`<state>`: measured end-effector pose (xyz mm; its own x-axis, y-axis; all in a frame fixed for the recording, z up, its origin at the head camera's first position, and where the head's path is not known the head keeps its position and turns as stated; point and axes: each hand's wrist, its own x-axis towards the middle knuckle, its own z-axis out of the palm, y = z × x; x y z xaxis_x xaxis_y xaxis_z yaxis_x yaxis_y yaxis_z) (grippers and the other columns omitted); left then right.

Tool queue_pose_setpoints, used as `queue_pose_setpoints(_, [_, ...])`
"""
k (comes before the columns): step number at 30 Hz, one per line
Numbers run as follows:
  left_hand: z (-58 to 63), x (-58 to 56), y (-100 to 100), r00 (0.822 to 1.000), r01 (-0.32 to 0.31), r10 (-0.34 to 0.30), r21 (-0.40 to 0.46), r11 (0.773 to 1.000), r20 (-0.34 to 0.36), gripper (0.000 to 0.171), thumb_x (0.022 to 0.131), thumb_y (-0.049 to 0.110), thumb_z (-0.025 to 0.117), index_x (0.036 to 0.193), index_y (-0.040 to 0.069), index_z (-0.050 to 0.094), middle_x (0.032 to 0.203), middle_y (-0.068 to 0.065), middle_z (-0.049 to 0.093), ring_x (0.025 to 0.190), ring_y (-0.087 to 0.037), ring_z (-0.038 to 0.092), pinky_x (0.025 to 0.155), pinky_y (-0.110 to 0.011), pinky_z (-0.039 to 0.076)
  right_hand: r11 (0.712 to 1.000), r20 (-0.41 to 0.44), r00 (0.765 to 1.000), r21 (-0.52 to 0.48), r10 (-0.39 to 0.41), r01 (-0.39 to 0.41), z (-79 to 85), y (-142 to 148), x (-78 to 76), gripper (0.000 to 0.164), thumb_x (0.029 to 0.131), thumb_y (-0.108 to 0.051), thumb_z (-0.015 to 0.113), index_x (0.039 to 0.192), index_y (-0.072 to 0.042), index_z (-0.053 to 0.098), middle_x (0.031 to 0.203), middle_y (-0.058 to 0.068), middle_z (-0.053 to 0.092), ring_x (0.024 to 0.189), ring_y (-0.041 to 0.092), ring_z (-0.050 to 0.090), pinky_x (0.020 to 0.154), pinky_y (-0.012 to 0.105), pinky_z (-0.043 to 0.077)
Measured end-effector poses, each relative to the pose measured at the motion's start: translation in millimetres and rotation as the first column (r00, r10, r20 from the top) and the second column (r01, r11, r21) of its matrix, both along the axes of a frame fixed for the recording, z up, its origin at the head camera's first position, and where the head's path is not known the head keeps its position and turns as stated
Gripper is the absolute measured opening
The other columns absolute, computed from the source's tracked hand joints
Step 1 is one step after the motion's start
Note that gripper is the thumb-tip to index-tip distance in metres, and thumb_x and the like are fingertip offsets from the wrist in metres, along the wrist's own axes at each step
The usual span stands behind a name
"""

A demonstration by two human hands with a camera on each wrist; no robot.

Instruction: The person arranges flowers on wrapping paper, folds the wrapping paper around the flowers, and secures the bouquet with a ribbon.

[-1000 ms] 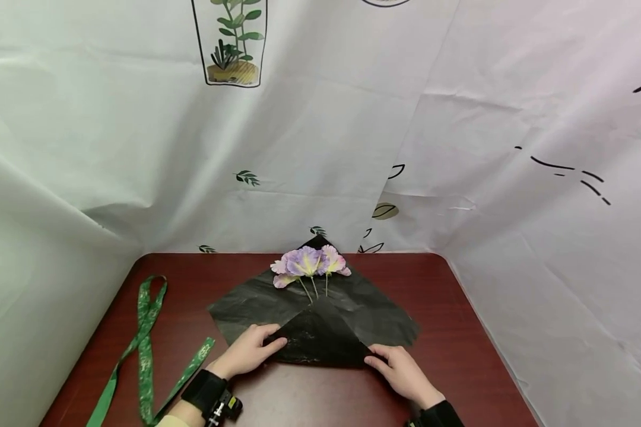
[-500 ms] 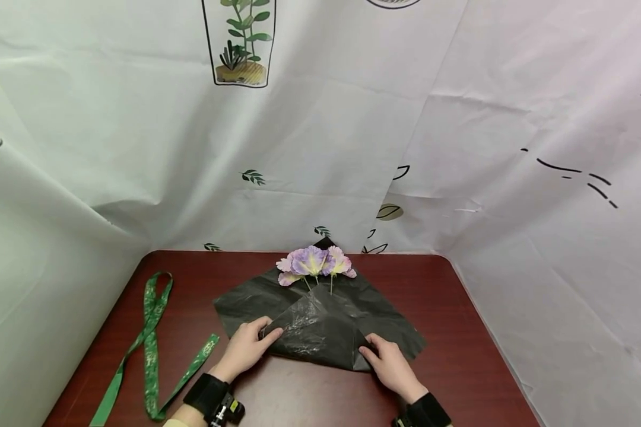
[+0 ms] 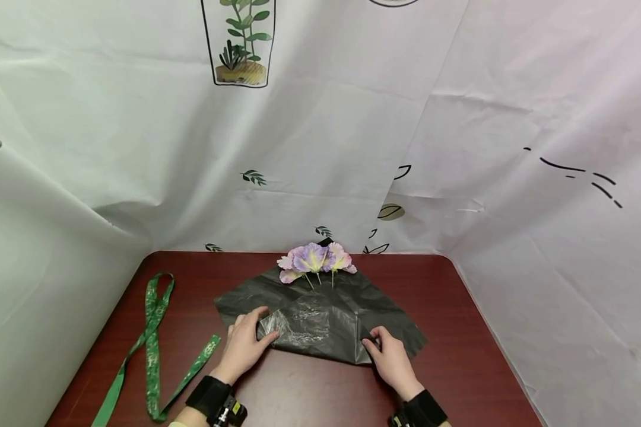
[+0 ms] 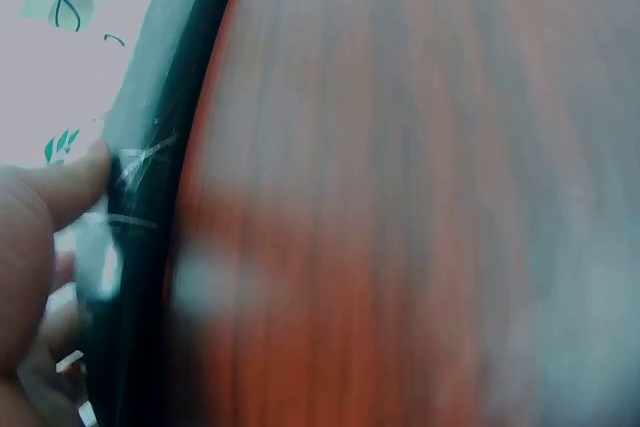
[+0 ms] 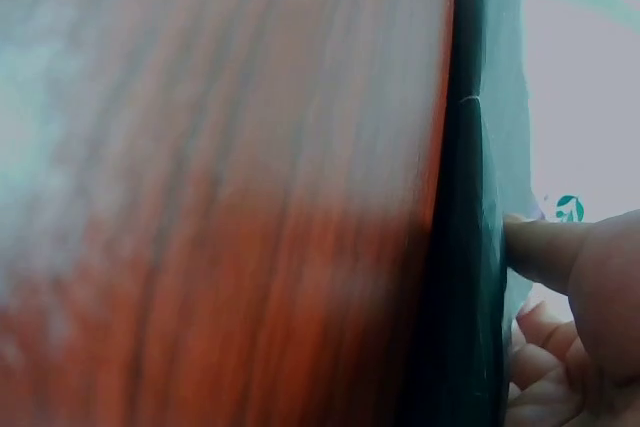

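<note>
A sheet of black wrapping paper (image 3: 347,323) lies on the table with its near part folded up. Three pale purple, pink and yellow artificial flowers (image 3: 311,258) rest on it, their lower stems hidden under the fold. My left hand (image 3: 243,345) is at the fold's left end, thumb and forefinger spread apart, the thumb touching the paper's near edge in the left wrist view. At the right end, my right hand (image 3: 392,359) pinches the fold between thumb and forefinger. The right wrist view has that thumb against the dark paper edge (image 5: 480,247).
A green patterned ribbon (image 3: 152,350) lies looped on the left of the dark red wooden table (image 3: 459,367). White printed fabric (image 3: 326,130) hangs behind and along both sides. Each wrist wears a black strap with a camera.
The paper's near part has been folded further up over the stems, its point no longer standing out. My left thumb and forefinger have spread wider; my right hand keeps its pinch, slightly farther forward.
</note>
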<state>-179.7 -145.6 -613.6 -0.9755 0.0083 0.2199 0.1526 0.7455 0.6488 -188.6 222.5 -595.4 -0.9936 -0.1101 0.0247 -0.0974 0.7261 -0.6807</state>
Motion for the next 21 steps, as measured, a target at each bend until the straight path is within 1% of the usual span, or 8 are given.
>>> queue_pose_setpoints(3, [0.5,-1.1,6,0.995,0.052,-0.059,-0.081,0.995,-0.084,0.078,0.097,0.022,0.09,0.162,0.002,0.053,0.153,-0.024,0.06,0.147,-0.049,0.049,0.108,-0.071,0.041,1.0,-0.024,1.0,0.008,0.002,-0.002,-4.3,1,-2.3,0.019,0.108,-0.024,0.076,0.112,-0.009,0.065,0.081,-0.002,0.054,0.061,0.01,0.045,0.063,0.03,0.039])
queue_pose_setpoints(6, [6.4,-3.1,16,0.966,0.209,-0.233,-0.189,0.96,-0.114,0.084,0.099,0.024,0.087,0.168,0.002,0.045,0.174,-0.025,0.039,0.163,-0.052,0.029,0.122,-0.077,0.029,1.0,-0.053,0.998,0.012,0.014,-0.013,-16.4,5,-7.8,0.023,0.108,-0.03,0.077,0.111,-0.01,0.065,0.082,-0.004,0.057,0.062,0.009,0.046,0.063,0.031,0.041])
queue_pose_setpoints(9, [16.3,-4.1,32,0.892,0.43,-0.451,-0.26,0.864,-0.023,0.084,0.106,0.033,0.078,0.174,0.006,0.037,0.183,-0.019,0.022,0.168,-0.048,0.014,0.129,-0.075,0.015,1.0,-0.027,1.0,0.017,0.012,-0.012,-19.4,9,-12.9,0.025,0.108,-0.033,0.077,0.111,-0.011,0.066,0.084,-0.004,0.059,0.063,0.009,0.048,0.064,0.031,0.042])
queue_pose_setpoints(12, [23.5,-3.5,45,0.8,0.597,-0.588,-0.26,0.759,0.118,0.079,0.111,0.043,0.069,0.176,0.014,0.035,0.185,-0.014,0.017,0.17,-0.043,0.01,0.131,-0.072,0.011,1.0,-0.007,1.0,0.017,0.011,-0.011,-19.2,9,-15.7,0.022,0.108,-0.031,0.077,0.111,-0.012,0.066,0.082,-0.005,0.058,0.063,0.009,0.048,0.064,0.031,0.042])
queue_pose_setpoints(14, [24.8,-3.9,50,0.758,0.653,-0.622,-0.238,0.719,0.199,0.075,0.113,0.047,0.064,0.177,0.02,0.036,0.186,-0.012,0.016,0.171,-0.041,0.008,0.132,-0.071,0.011,0.999,-0.013,0.999,0.001,0.034,-0.034,-14.4,9,-14.5,0.023,0.109,-0.03,0.076,0.111,-0.009,0.065,0.082,-0.004,0.058,0.064,0.011,0.049,0.063,0.032,0.041])
queue_pose_setpoints(16, [23.8,-5.1,51,0.733,0.679,-0.632,-0.227,0.698,0.252,0.072,0.113,0.05,0.061,0.176,0.024,0.037,0.187,-0.011,0.014,0.171,-0.04,0.008,0.132,-0.07,0.01,0.999,-0.047,0.998,-0.005,0.041,-0.041,-19.3,9,-15.0,0.024,0.108,-0.03,0.076,0.112,-0.009,0.065,0.08,-0.004,0.057,0.063,0.011,0.049,0.062,0.032,0.041])
queue_pose_setpoints(18, [21.7,-6.3,52,0.721,0.689,-0.626,-0.213,0.693,0.298,0.071,0.114,0.052,0.059,0.176,0.028,0.037,0.187,-0.009,0.012,0.172,-0.039,0.007,0.133,-0.069,0.008,0.999,-0.058,0.998,0.015,0.04,-0.039,-14.3,6,-11.9,0.027,0.107,-0.026,0.078,0.12,-0.006,0.067,0.085,-0.001,0.06,0.067,0.015,0.054,0.063,0.034,0.044])
queue_pose_setpoints(21, [18.1,-7.4,52,0.708,0.695,-0.616,-0.189,0.694,0.344,0.07,0.114,0.054,0.058,0.176,0.03,0.036,0.188,-0.008,0.01,0.172,-0.038,0.004,0.133,-0.069,0.004,0.991,-0.077,0.997,0.137,0.026,-0.015,2.4,-6,-0.9,0.048,0.102,-0.018,0.083,0.143,-0.002,0.064,0.113,0.015,0.07,0.097,0.033,0.069,0.078,0.049,0.057])
